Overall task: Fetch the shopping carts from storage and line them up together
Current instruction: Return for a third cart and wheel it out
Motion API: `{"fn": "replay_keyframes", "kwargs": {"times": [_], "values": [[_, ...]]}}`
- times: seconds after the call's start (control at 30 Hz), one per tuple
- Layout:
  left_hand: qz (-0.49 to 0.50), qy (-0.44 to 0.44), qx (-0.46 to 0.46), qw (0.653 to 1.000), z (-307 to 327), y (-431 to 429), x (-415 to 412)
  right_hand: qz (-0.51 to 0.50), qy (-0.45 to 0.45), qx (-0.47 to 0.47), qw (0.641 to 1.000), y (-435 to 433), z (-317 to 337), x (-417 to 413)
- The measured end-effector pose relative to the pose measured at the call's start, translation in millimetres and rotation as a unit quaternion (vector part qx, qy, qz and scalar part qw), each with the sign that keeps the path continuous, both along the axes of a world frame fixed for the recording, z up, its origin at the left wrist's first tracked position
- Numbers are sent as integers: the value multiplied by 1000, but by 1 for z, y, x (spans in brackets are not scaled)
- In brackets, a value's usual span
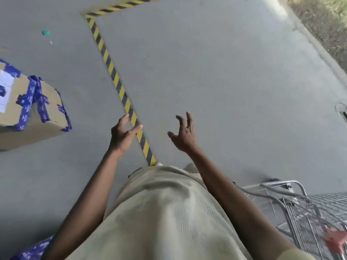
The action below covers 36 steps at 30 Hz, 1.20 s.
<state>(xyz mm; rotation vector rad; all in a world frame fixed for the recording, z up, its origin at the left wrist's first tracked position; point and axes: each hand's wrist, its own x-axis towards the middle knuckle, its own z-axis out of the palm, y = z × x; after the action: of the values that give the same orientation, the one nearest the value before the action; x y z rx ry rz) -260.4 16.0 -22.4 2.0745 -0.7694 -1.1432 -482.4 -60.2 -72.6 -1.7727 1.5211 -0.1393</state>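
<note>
Left hand, right hand apart, empty; cart at 4 o'clock.
Stiff wire, likely rolls easily; grip top tube.

Light: soft, even daylight, moderately bright; palest patch on the grey floor at 1 o'clock.
Shadows: faint, diffuse, beneath the cardboard box at 9 o'clock.
Blur: motion smear heaviest at 4 o'clock, where the shopping cart wire and its red part streak; box edges soft.
Distortion: wide-angle bowing; the hazard tape curves toward 12 o'clock.
Sharpest zone: centre, left hand and right hand.
</note>
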Motion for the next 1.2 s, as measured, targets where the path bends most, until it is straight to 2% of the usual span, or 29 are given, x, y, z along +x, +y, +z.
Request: {"fn": "replay_keyframes", "kwargs": {"times": [0.13, 0.3, 0.43, 0.57, 0.7, 0.83, 0.97, 1.1, 1.2], "values": [[81, 88, 3, 993, -10, -28, 34, 53, -21, 11, 998, -52, -1, 59], [131, 144, 5, 981, -29, -88, 72, 89, -57, 33, 994, -138, -18, 131], [177, 147, 6, 973, -47, -171, 119, 138, -68, 38, 987, -241, -29, 205], [212, 130, 22, 968, -41, -268, 176, 193, -70, 17, 979, -358, -10, 292], [270, 117, -30, 955, -19, -360, 238, 232, -86, -29, 969, -461, 20, 374], [344, 116, -62, 930, -6, -416, 296, 270, -97, -21, 958, -513, 35, 446], [412, 109, -71, 902, -23, -475, 374, 363, -78, -20, 928, -551, 23, 522], [409, 118, -89, 900, -40, -549, 473, 419, -43, -24, 907, -610, 4, 614], [366, 159, -91, 912, -38, -605, 568, 411, -23, -36, 911, -674, 7, 690]]}}
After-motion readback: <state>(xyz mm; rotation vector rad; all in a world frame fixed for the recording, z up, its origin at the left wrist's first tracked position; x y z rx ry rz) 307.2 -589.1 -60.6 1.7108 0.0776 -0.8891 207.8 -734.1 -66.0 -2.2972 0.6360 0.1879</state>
